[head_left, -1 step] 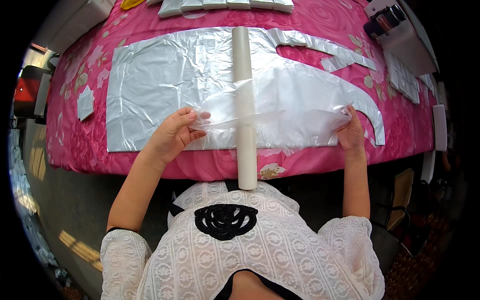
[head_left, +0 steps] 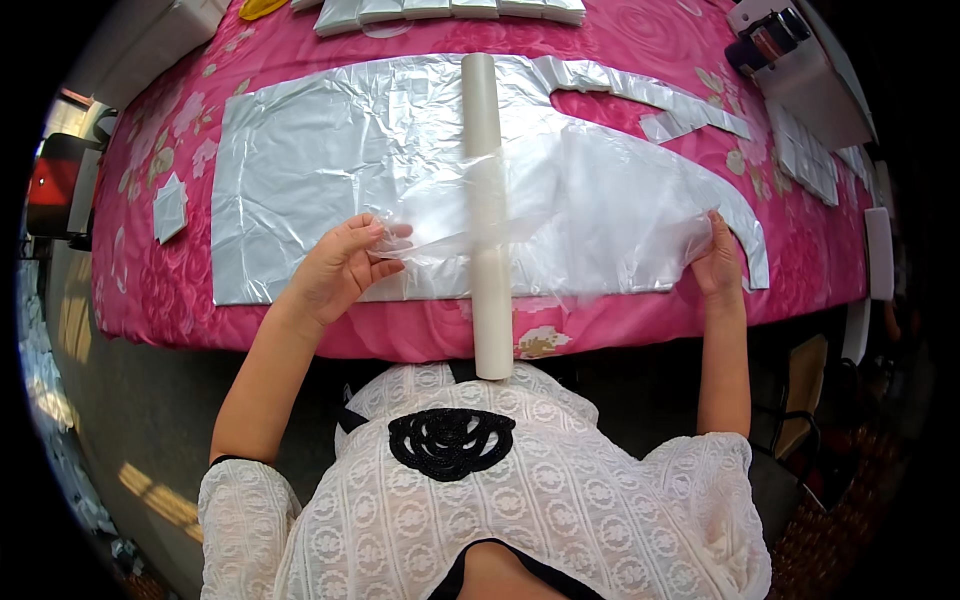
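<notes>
A thin, see-through plastic sheet [head_left: 620, 220] stretches between my two hands over the middle of the pile. My left hand [head_left: 345, 262] pinches one end of it, with the other fingers loosely curled. At the sheet's other end, my right hand [head_left: 716, 260] grips a gathered corner between thumb and fingers. Below lies a flat pile of silvery plastic sheets [head_left: 290, 190], cut with curved straps [head_left: 735, 205] on the right like aprons. Across the pile runs a long, pale tube [head_left: 492, 330], its near end sticking out past the table edge toward me; the clear sheet partly covers its middle.
A pink flowered cloth [head_left: 150, 290] covers the table. Folded silvery packets [head_left: 450, 10] lie in a row at the far edge, with more [head_left: 803, 155] at the right. A small folded packet [head_left: 171, 208] lies left. A dark bottle [head_left: 768, 40] and white box [head_left: 815, 95] stand far right.
My right hand has moved a little to the right, drawing its end of the clear sheet along. My left hand has shifted slightly left. The tube and the pile stay nearly in place.
</notes>
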`<act>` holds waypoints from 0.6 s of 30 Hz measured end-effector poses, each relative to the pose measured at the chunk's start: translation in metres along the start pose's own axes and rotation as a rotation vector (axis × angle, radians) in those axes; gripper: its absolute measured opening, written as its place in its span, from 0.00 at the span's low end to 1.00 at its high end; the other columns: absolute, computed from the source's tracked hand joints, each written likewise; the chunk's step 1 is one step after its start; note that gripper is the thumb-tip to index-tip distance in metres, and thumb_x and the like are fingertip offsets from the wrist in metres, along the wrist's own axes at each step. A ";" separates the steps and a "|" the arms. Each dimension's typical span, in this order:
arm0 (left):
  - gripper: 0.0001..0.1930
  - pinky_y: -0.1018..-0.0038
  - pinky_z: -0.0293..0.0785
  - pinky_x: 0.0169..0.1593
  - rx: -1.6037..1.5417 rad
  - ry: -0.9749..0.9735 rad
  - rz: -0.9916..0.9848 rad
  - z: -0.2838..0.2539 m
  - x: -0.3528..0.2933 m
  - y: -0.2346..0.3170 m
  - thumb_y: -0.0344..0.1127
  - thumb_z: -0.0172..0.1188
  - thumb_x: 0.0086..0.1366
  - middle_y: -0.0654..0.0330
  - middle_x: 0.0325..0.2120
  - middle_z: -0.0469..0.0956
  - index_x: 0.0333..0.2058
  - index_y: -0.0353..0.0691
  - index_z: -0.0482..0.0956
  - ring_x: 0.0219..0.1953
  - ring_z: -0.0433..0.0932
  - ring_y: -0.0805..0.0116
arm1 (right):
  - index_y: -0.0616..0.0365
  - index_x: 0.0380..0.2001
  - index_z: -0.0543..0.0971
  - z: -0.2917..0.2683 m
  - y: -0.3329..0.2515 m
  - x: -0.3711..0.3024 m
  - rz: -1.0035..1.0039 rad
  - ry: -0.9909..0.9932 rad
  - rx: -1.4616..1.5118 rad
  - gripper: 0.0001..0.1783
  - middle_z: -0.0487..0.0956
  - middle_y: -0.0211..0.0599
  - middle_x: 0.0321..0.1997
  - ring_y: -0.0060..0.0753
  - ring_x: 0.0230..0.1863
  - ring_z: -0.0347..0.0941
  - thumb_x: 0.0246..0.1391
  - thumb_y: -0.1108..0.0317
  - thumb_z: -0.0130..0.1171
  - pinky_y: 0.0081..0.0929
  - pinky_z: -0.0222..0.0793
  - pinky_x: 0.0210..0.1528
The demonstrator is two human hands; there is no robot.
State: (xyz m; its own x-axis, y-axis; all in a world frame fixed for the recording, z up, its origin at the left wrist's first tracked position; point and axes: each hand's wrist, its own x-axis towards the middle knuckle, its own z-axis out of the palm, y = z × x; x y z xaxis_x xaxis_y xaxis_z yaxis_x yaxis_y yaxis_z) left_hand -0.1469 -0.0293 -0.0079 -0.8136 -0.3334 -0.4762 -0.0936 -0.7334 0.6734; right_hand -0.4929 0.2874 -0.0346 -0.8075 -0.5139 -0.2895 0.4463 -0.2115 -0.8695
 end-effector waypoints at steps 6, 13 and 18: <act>0.10 0.73 0.71 0.43 0.120 0.106 0.008 -0.022 0.003 0.014 0.37 0.53 0.57 0.57 0.36 0.75 0.36 0.40 0.71 0.38 0.75 0.69 | 0.60 0.36 0.73 -0.103 -0.092 0.004 -0.571 0.706 -0.636 0.08 0.74 0.30 0.32 0.19 0.31 0.69 0.54 0.69 0.52 0.15 0.65 0.34; 0.09 0.74 0.74 0.40 0.268 0.096 0.011 -0.041 0.006 0.040 0.36 0.53 0.57 0.55 0.34 0.76 0.34 0.38 0.71 0.36 0.75 0.70 | 0.64 0.23 0.76 0.125 0.036 -0.124 0.020 -0.348 -1.108 0.16 0.77 0.36 0.20 0.25 0.23 0.73 0.45 0.59 0.61 0.21 0.67 0.26; 0.10 0.77 0.75 0.37 0.310 0.273 0.068 -0.086 -0.011 0.077 0.37 0.55 0.56 0.58 0.31 0.76 0.33 0.38 0.72 0.33 0.76 0.71 | 0.63 0.19 0.78 0.167 0.070 -0.142 0.187 -0.571 -1.365 0.28 0.76 0.42 0.18 0.40 0.23 0.75 0.40 0.43 0.58 0.33 0.69 0.28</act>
State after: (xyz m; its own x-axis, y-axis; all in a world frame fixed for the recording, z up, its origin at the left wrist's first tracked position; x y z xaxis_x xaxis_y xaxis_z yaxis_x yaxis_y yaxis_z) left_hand -0.0960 -0.1333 0.0010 -0.6458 -0.5502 -0.5293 -0.2471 -0.5054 0.8268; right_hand -0.2825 0.2070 0.0119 -0.3805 -0.7613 -0.5250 -0.4332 0.6483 -0.6261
